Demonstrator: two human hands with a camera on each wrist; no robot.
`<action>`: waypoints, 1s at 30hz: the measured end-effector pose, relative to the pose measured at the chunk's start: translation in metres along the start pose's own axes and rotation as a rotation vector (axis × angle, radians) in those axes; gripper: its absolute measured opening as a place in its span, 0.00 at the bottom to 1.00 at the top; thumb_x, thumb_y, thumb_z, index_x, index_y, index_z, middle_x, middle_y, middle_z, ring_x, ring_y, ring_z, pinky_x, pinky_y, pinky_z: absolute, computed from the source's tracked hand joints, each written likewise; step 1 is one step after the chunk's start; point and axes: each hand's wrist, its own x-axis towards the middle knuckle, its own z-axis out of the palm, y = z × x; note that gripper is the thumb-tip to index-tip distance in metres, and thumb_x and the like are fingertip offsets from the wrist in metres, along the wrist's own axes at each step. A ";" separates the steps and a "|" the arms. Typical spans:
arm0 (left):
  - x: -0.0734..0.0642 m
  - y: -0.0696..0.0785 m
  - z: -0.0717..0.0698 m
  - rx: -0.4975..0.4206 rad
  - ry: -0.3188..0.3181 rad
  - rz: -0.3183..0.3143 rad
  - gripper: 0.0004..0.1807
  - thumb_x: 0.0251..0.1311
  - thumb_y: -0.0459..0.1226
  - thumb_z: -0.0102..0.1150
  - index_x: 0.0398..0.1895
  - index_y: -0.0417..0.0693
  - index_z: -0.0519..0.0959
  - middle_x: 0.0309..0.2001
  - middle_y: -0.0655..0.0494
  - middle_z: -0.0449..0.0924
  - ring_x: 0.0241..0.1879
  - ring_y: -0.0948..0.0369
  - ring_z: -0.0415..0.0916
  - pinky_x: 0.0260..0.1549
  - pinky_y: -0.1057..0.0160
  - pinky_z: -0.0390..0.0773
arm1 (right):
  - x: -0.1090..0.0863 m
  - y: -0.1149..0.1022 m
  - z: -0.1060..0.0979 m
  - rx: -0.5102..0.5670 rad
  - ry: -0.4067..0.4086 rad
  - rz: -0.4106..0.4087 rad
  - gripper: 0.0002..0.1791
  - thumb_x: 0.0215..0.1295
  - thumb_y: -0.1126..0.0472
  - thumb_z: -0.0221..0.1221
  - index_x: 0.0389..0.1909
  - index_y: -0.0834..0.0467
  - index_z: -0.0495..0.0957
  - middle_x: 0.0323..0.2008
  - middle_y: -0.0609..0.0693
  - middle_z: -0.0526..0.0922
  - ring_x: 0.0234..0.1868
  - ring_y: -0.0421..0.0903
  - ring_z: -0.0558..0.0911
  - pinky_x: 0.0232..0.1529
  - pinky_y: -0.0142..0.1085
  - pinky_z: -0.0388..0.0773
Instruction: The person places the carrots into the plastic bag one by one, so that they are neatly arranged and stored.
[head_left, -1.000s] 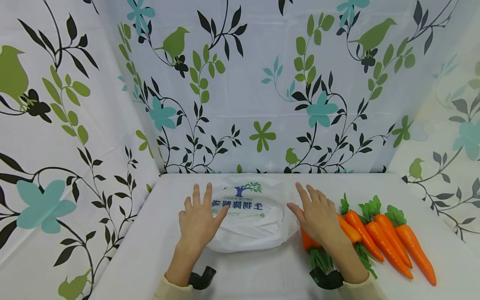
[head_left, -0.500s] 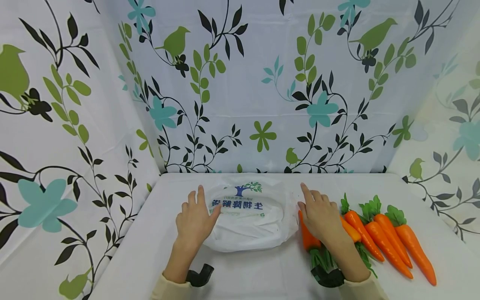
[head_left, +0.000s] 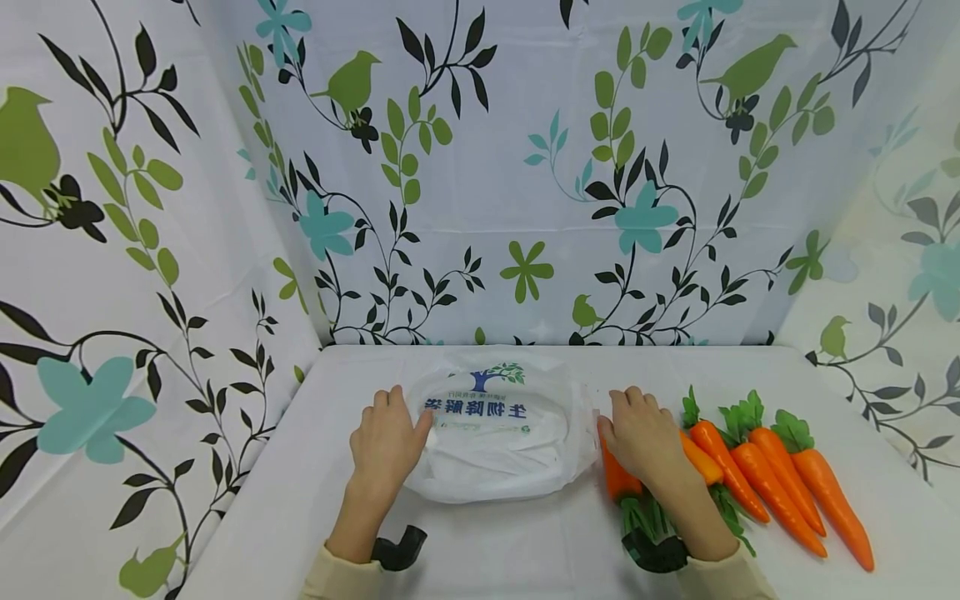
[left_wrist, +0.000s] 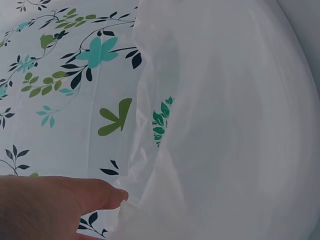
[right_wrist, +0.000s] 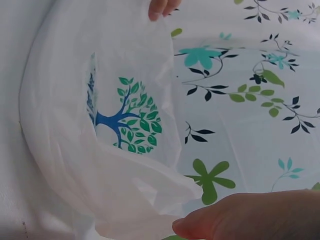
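A white plastic bag [head_left: 495,450], printed with a blue and green tree, lies bulging at the middle of the table. At its left end, my left hand [head_left: 384,442] has curled fingers on the edge; in the left wrist view that hand's thumb [left_wrist: 102,194] pinches the thin film [left_wrist: 150,185]. My right hand [head_left: 647,437] grips the opposite end, its thumb [right_wrist: 200,222] against a gathered corner of the film [right_wrist: 135,225]. What the bag contains is hidden. Beside and partly beneath my right forearm lie orange carrots [head_left: 617,475].
Several more orange carrots [head_left: 780,483] with green tops lie at the right of the white table [head_left: 285,517]. Cloth screens [head_left: 480,167] printed with birds and leaves stand behind the table and along both sides.
Both hands went from spread fingers above the bag to curled fingers at its two ends. The left hand shifted slightly left, the right slightly right. The carrots stayed put.
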 end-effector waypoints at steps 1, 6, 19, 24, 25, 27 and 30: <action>0.000 0.000 0.000 -0.001 0.001 -0.001 0.33 0.64 0.50 0.59 0.60 0.31 0.72 0.51 0.35 0.77 0.46 0.40 0.78 0.35 0.38 0.80 | 0.000 0.000 0.000 0.000 -0.008 0.000 0.25 0.70 0.53 0.57 0.56 0.70 0.74 0.49 0.66 0.78 0.47 0.62 0.76 0.49 0.59 0.78; 0.000 -0.002 0.002 -0.003 0.037 0.004 0.26 0.65 0.48 0.59 0.52 0.32 0.77 0.46 0.37 0.79 0.43 0.40 0.79 0.32 0.39 0.80 | 0.000 0.001 0.003 0.022 -0.033 -0.009 0.20 0.70 0.54 0.57 0.45 0.70 0.77 0.40 0.64 0.77 0.38 0.57 0.76 0.45 0.52 0.80; 0.004 -0.006 0.004 -0.018 0.077 0.003 0.21 0.67 0.44 0.56 0.48 0.33 0.81 0.43 0.37 0.83 0.40 0.40 0.83 0.31 0.41 0.81 | 0.002 0.002 0.008 0.041 -0.184 0.033 0.18 0.69 0.56 0.57 0.42 0.70 0.76 0.37 0.62 0.76 0.33 0.51 0.73 0.41 0.48 0.83; 0.005 -0.006 0.005 -0.031 0.109 0.011 0.18 0.67 0.42 0.55 0.43 0.34 0.82 0.38 0.39 0.84 0.35 0.42 0.84 0.27 0.44 0.81 | 0.003 0.002 0.008 0.043 -0.231 0.061 0.18 0.68 0.57 0.58 0.43 0.72 0.76 0.37 0.63 0.77 0.31 0.52 0.73 0.40 0.48 0.83; 0.006 -0.007 0.005 -0.034 0.118 0.015 0.17 0.67 0.42 0.55 0.42 0.35 0.82 0.37 0.40 0.84 0.33 0.43 0.84 0.26 0.45 0.81 | 0.003 0.001 0.008 0.044 -0.241 0.068 0.18 0.68 0.57 0.58 0.44 0.72 0.76 0.37 0.63 0.77 0.31 0.52 0.73 0.40 0.49 0.83; 0.006 -0.007 0.005 -0.034 0.134 0.024 0.16 0.68 0.41 0.55 0.40 0.36 0.83 0.35 0.41 0.85 0.32 0.44 0.84 0.25 0.47 0.81 | 0.003 0.001 0.008 0.047 -0.260 0.079 0.19 0.67 0.58 0.59 0.45 0.72 0.76 0.38 0.63 0.77 0.31 0.52 0.72 0.39 0.48 0.84; 0.006 -0.008 0.006 -0.036 0.158 0.036 0.15 0.68 0.40 0.55 0.38 0.36 0.83 0.32 0.42 0.85 0.29 0.46 0.84 0.23 0.49 0.80 | 0.004 0.002 0.008 0.053 -0.278 0.086 0.19 0.66 0.58 0.60 0.46 0.72 0.76 0.38 0.63 0.77 0.30 0.51 0.72 0.38 0.47 0.84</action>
